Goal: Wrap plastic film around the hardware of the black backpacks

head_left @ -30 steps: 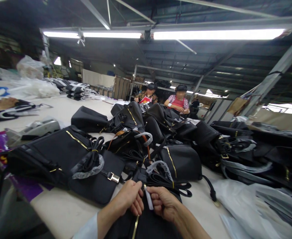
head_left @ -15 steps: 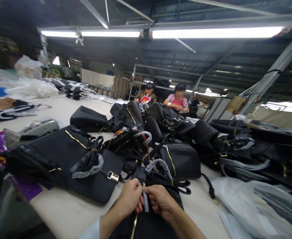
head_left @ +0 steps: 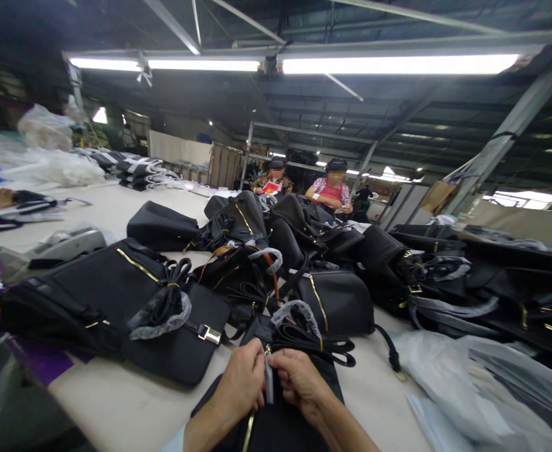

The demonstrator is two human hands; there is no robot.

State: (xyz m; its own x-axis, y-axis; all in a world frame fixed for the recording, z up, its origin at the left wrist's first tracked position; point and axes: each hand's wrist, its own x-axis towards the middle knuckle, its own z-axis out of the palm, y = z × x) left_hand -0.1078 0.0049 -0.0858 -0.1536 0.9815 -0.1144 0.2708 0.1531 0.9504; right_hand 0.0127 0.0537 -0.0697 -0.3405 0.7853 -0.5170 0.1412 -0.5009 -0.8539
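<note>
A black bag (head_left: 292, 430) with gold zippers lies in front of me at the lower middle. My left hand (head_left: 242, 380) is closed in a pinch at the bag's zipper pull, its thumb hidden behind the fingers. Facing it, my right hand (head_left: 299, 380) pinches the top of the same pull. Between the two hands hangs a pale grey strip (head_left: 269, 386), which looks like a wrapping on the pull. Just beyond my fingers lies a bundle of black straps (head_left: 313, 342) bound with a yellow tie, beside a plastic-wrapped handle (head_left: 299, 307).
Another black bag (head_left: 87, 301) with a gold buckle lies to the left. Several more black bags (head_left: 336, 301) are heaped ahead. Clear plastic sheeting (head_left: 483, 383) covers the right side of the pale table (head_left: 101, 402). Two people (head_left: 332, 188) sit beyond the heap.
The whole view has shifted a little to the left. Both hands stay closed at the zipper pull, and the pale strip still hangs between them.
</note>
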